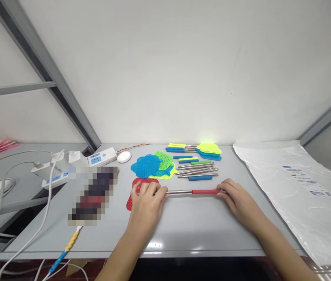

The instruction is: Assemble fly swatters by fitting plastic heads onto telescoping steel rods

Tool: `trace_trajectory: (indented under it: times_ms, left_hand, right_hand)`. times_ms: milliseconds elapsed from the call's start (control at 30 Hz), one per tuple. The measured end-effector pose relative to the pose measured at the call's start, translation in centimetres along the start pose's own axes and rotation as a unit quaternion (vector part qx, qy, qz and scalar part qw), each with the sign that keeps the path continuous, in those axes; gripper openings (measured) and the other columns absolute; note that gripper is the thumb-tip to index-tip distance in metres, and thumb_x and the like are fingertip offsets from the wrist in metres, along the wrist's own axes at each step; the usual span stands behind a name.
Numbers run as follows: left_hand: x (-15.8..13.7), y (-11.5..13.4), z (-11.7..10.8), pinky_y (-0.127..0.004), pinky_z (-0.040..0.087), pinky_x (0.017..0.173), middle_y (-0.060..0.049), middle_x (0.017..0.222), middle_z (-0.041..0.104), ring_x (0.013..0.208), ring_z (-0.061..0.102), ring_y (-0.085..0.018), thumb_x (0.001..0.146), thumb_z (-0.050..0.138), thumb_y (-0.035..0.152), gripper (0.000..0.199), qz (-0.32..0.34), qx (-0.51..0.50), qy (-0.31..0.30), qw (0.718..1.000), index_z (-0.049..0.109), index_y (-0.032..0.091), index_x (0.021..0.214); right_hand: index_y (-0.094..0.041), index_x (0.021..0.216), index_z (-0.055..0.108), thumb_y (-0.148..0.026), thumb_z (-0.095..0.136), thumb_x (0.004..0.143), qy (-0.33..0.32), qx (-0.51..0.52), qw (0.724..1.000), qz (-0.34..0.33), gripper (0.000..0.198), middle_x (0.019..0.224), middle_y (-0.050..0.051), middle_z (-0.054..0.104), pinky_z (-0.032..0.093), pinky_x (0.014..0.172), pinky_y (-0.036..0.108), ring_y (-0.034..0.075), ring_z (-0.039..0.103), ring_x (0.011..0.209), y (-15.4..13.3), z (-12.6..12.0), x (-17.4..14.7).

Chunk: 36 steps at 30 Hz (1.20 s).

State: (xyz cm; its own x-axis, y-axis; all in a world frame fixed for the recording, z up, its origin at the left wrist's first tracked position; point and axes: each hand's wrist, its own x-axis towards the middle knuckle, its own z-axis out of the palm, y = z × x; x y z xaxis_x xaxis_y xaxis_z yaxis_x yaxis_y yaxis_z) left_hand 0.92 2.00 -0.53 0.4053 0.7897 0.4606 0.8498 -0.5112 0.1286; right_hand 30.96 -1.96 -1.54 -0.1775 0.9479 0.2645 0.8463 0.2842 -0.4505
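Between my two hands lies a red fly swatter, with a red perforated head (144,181), a metal rod (179,192) and a red handle sleeve (205,191). My left hand (147,201) is closed round the place where head and rod meet, covering part of the head. At the other end, the fingertips of my right hand (234,197) pinch the tip of the red sleeve. Behind them are blue swatter heads (146,166) and a green one (164,160), partly overlapping. Loose metal rods (197,169) lie to their right, beside a blue sleeve (200,178) and a green sleeve (201,162).
Whole yellow swatters (209,148) and blue ones are stacked near the wall. A large white plastic bag (294,218) covers the table's right side. At left are a power strip (102,157), a round white device (124,157), a pixelated phone-like object (95,197) and trailing cables.
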Motion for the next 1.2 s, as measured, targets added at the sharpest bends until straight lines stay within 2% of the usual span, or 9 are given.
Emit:
trace_trajectory:
  times_ms: [467, 633, 833, 1067, 1200]
  left_hand:
    - [-0.2, -0.1, 0.0, -0.053, 0.021, 0.104, -0.001, 0.088, 0.063, 0.085, 0.057, -0.018, 0.095, 0.044, 0.023, 0.019, 0.011, -0.005, -0.002, 1.000, 0.063, 0.026, 0.096]
    - [-0.1, -0.1, 0.0, -0.053, 0.022, 0.104, -0.001, 0.086, 0.063, 0.083, 0.058, -0.018, 0.094, 0.046, 0.022, 0.019, 0.022, -0.008, -0.001, 1.000, 0.065, 0.027, 0.096]
    - [-0.1, 0.1, -0.1, -0.054, 0.021, 0.103, 0.000, 0.086, 0.064, 0.082, 0.058, -0.017, 0.094, 0.046, 0.022, 0.019, 0.027, -0.015, -0.012, 0.999, 0.064, 0.027, 0.095]
    - [-0.3, 0.5, 0.0, -0.049, 0.024, 0.104, 0.000, 0.086, 0.064, 0.084, 0.057, -0.017, 0.095, 0.047, 0.024, 0.016, 0.050, -0.035, -0.012, 0.998, 0.063, 0.026, 0.097]
    - [-0.3, 0.6, 0.2, -0.042, 0.030, 0.094, -0.001, 0.087, 0.063, 0.083, 0.054, -0.016, 0.096, 0.045, 0.024, 0.017, 0.061, -0.052, -0.027, 0.996, 0.062, 0.025, 0.099]
  right_hand:
    - [-0.026, 0.096, 0.054, -0.034, 0.036, 0.099, -0.028, 0.048, 0.998, 0.043, 0.020, 0.091, 0.002, 0.059, 0.047, 0.073, 0.035, 0.019, 0.058, 0.082, -0.4, 0.0, -0.1]
    - [-0.026, 0.098, 0.054, -0.036, 0.036, 0.098, -0.017, 0.058, 0.997, 0.053, 0.021, 0.092, 0.003, 0.061, 0.047, 0.071, 0.035, 0.019, 0.058, 0.081, -0.5, -0.1, -0.1]
    - [-0.026, 0.094, 0.054, -0.039, 0.036, 0.098, -0.038, 0.068, 0.996, 0.050, 0.022, 0.090, 0.002, 0.062, 0.048, 0.071, 0.035, 0.019, 0.058, 0.080, -1.2, 0.1, -0.2]
    - [-0.026, 0.094, 0.054, -0.040, 0.038, 0.097, -0.051, 0.064, 0.996, 0.036, 0.022, 0.090, 0.001, 0.062, 0.047, 0.071, 0.035, 0.019, 0.058, 0.080, -1.8, 0.5, -0.2]
    - [-0.026, 0.095, 0.054, -0.040, 0.038, 0.098, -0.054, 0.066, 0.996, 0.027, 0.021, 0.091, 0.002, 0.062, 0.046, 0.072, 0.036, 0.020, 0.058, 0.081, -2.2, 0.7, -0.2]
